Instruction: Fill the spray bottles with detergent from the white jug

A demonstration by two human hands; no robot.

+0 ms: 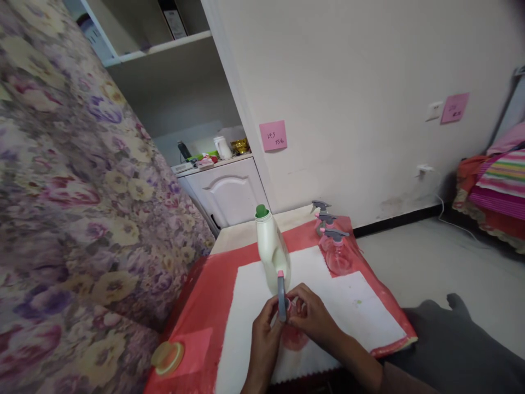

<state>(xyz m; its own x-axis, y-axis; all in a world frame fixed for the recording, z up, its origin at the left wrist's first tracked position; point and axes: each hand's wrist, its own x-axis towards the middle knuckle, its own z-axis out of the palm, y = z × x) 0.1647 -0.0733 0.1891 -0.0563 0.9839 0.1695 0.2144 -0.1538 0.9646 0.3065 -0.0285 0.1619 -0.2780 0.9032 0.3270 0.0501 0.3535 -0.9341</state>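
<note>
A clear spray bottle (295, 340) with a grey trigger head (281, 300) and a pink nozzle tip stands in front of me on the white cloth (246, 317). My left hand (266, 328) has its fingers closed at the trigger head. On the other side, my right hand (312, 316) pinches around the pink collar, partly covering it. Just behind the hands rises a pale jug (268, 241) with a green spout in its uncapped neck. Its lower part is partly hidden by the trigger head and hands.
Several more spray bottles (338, 257) line the table's right back edge. A round yellowish lid (167, 358) lies on a pink paper at the front left. Red cloth (200, 290) covers the table. A floral curtain (82, 219) hangs left, and a cabinet (233, 191) stands behind.
</note>
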